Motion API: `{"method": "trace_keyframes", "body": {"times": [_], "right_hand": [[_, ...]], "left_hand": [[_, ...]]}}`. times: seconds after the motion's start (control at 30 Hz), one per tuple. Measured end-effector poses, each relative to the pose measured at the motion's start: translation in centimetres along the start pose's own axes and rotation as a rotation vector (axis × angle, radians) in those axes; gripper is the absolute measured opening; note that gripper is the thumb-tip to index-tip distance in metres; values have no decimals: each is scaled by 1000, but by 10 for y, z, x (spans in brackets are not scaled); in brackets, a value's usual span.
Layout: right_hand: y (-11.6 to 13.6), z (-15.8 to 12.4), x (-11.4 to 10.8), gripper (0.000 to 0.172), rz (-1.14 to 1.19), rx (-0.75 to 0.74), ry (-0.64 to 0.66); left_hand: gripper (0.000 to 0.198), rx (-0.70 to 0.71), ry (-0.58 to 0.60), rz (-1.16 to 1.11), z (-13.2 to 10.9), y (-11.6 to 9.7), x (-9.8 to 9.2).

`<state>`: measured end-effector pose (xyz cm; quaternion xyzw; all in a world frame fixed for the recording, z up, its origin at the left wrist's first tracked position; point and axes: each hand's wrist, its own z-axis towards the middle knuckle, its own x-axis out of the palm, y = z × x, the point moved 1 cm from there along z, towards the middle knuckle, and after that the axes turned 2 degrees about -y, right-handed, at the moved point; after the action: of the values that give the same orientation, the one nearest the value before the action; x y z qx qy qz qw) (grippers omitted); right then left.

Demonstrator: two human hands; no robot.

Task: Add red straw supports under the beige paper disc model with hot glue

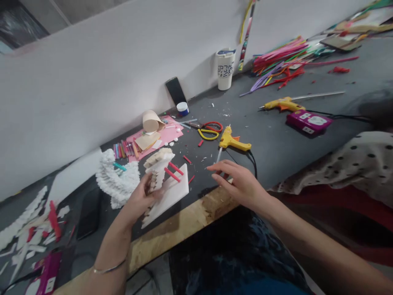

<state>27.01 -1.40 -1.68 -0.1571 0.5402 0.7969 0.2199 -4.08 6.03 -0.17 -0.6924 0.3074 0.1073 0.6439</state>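
Observation:
My left hand (141, 199) grips a white foam craft piece (166, 184): a flat board with a stacked, layered foam shape and two red sticks (172, 171) stuck in it, held tilted above the table's front edge. My right hand (236, 180) hovers over the dark table near the front edge, fingers stretched out and slightly curled, holding nothing that I can see. A yellow glue gun (231, 141) lies just beyond its fingertips, nozzle pointing toward me.
A white ruffled foam piece (118, 180) lies left of the board. Behind are pink paper with a paper cup (152, 121), red and yellow scissors (210, 129), a white mug (224, 69), a second glue gun (284, 104), a purple box (308, 121), coloured strips (279, 57). A dark phone (89, 213) lies left.

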Motion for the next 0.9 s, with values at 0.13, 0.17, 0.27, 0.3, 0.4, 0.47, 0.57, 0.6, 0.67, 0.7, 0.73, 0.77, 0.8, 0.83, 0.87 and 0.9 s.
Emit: {"method": "trace_keyframes", "body": {"times": [0.13, 0.17, 0.27, 0.3, 0.4, 0.47, 0.57, 0.6, 0.67, 0.7, 0.73, 0.77, 0.8, 0.83, 0.87, 0.9], "right_hand": [[18, 3, 6, 17, 30, -201, -65], [23, 3, 8, 16, 46, -248, -68], [36, 3, 16, 15, 79, -337, -67], [39, 3, 18, 15, 82, -356, -67], [45, 3, 21, 13, 83, -391, -62], [48, 2, 20, 13, 81, -392, -59], [48, -1, 18, 13, 82, -395, -51], [47, -3, 17, 13, 83, -396, -51], [42, -6, 15, 10, 89, -373, -73], [38, -7, 15, 9, 100, -338, -95], [33, -7, 15, 12, 124, -288, -116], [28, -8, 15, 18, 164, -235, -128], [23, -8, 16, 24, 215, -184, -122], [19, -8, 17, 29, 270, -144, -94], [16, -8, 18, 32, 319, -122, -52], [13, -7, 19, 32, 353, -117, -7]], "left_hand": [[87, -86, 51, -290, -15, -12, 2], [87, -94, 56, -326, -18, -15, 3], [85, -100, 91, -375, -25, -23, 8], [82, -96, 102, -379, -27, -25, 10], [76, -62, 106, -379, -30, -30, 14], [74, -42, 97, -380, -32, -31, 15], [73, -38, 118, -382, -35, -29, 16], [74, -40, 135, -386, -35, -29, 16], [74, -32, 167, -386, -36, -29, 16], [73, -17, 184, -381, -37, -29, 16], [72, 4, 201, -371, -37, -30, 16], [70, 24, 219, -360, -37, -30, 16], [68, 37, 237, -350, -37, -31, 15], [67, 37, 260, -337, -38, -31, 15], [64, 22, 297, -319, -38, -32, 15], [61, -1, 342, -298, -38, -32, 15]]}}
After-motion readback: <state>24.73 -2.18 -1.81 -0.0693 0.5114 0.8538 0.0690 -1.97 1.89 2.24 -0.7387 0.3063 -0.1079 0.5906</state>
